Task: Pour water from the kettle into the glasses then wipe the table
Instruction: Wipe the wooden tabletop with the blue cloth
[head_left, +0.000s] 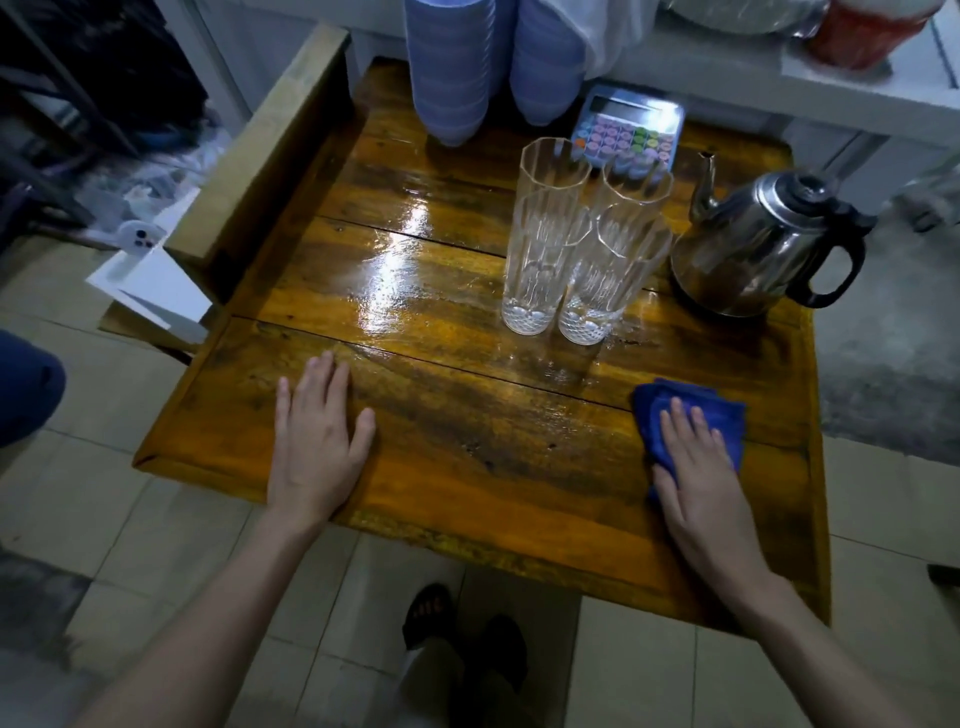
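- The wooden table (467, 467) fills the middle of the frame, its boards glossy with a bright glare patch left of centre.
- The left hand (317, 436) lies flat on the table at lower left, fingers straight and together, thumb spread – it holds nothing.
- The right hand (696, 467), at lower right, presses palm-down on a folded blue cloth (654, 410), fingers straight and slightly apart. The cloth lies on the table near its front right corner.
- Four tall clear glasses (540, 260) stand upright in a tight cluster right of centre; whether they hold water cannot be told.
- The steel kettle (763, 244) stands just right of the glasses, spout toward the top of the frame, black handle toward the right edge.
- A calculator (628, 130) with coloured keys lies behind the glasses – two stacks of blue bowls (452, 67) stand at top centre.
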